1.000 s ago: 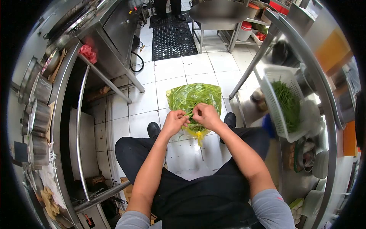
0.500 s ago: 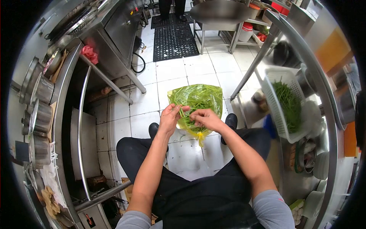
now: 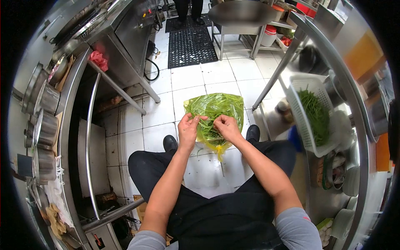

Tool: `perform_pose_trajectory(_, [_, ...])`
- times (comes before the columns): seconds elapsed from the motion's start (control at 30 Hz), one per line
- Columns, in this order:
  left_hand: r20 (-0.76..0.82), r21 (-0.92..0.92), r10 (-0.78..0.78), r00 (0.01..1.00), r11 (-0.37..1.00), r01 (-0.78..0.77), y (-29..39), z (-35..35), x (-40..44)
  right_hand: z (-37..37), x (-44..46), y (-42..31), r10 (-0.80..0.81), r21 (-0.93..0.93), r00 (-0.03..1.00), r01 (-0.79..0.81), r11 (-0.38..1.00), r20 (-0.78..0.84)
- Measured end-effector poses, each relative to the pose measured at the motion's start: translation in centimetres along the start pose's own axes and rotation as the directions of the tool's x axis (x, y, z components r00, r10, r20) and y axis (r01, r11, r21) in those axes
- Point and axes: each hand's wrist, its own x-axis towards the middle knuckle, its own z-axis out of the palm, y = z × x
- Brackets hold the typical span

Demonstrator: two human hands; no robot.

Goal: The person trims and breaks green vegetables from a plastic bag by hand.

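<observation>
A yellow plastic bag [image 3: 233, 102] lies open on the floor between my feet, its knotted end towards me. Thin green vegetable stalks [image 3: 211, 132] fill its middle. My left hand [image 3: 189, 128] is over the bag's left side, thumb and forefinger pinched together, apparently on a green stalk. Over the bag's right part, my right hand [image 3: 227, 127] has its fingers curled together. Whatever those fingers hold is too small to make out. A short gap separates the two hands.
On the right, a white basket [image 3: 295, 86] of green stalks [image 3: 313, 114] rests on a low steel shelf. Metal pots [image 3: 44, 129] line the left counter. Ahead lies a black rubber mat [image 3: 192, 48], where another person's legs [image 3: 188, 9] show.
My hands have moved apart slightly: the right has shifted a little to the right, and the left has turned more upright. The bag stays in place.
</observation>
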Motion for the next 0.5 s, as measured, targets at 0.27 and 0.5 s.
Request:
perform_pose_trajectory(0.27, [-0.052,0.278,0.159,0.986,0.951,-0.139,-0.9,-0.5,0.4,-0.6,-1.2,-2.9,0.113,0.262,0.958,-0.183,0.948,0.263])
perform_pose_trajectory(0.5, [-0.012,0.346,0.151,0.988,0.928,-0.137,-0.6,0.0,-0.3,0.3,-1.4,-2.3,-0.06,-0.103,0.975,0.083,0.991,0.213])
